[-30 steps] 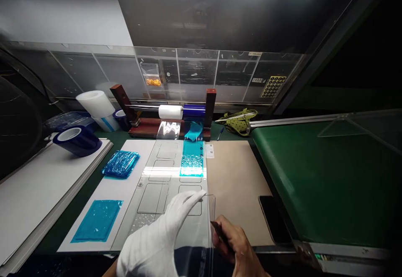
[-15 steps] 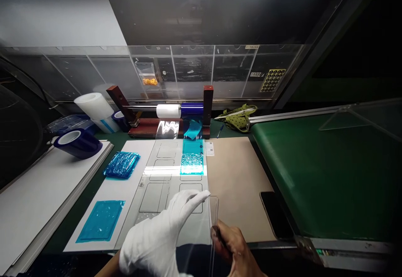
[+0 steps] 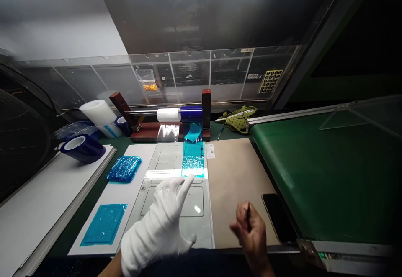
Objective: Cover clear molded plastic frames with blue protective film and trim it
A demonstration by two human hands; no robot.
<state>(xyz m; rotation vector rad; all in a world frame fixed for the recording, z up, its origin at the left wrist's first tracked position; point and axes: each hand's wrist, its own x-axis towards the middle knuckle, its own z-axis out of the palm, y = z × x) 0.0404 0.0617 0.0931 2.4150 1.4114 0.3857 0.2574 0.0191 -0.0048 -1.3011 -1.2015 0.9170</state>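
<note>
My left hand [image 3: 157, 222], in a white glove, is curved over the clear mat with thumb and fingers apart. Between them it grips a clear plate [image 3: 197, 209], hard to see but for a bright glint. Black outlined shapes show on the mat [image 3: 201, 235] below. To the right, my bare right hand [image 3: 251, 231] is raised over the brown board [image 3: 232, 176], fingers pinched together and slightly blurred; what they hold, if anything, I cannot make out. Beyond my left fingertips lies a strip of blue film [image 3: 193, 164], running from the blue roll [image 3: 191, 113].
A wooden stand [image 3: 206, 109] carries the blue roll and a white roll [image 3: 168, 114]. At left are a stack of blue film-covered pieces [image 3: 124, 169], a single blue piece [image 3: 104, 224] and a loose tape roll [image 3: 83, 148]. A phone [image 3: 278, 216] lies beside the green belt [image 3: 326, 176].
My right hand has come away from the clear plate and moved right. My left hand has moved slightly up and left, turning the plate from edge-on.
</note>
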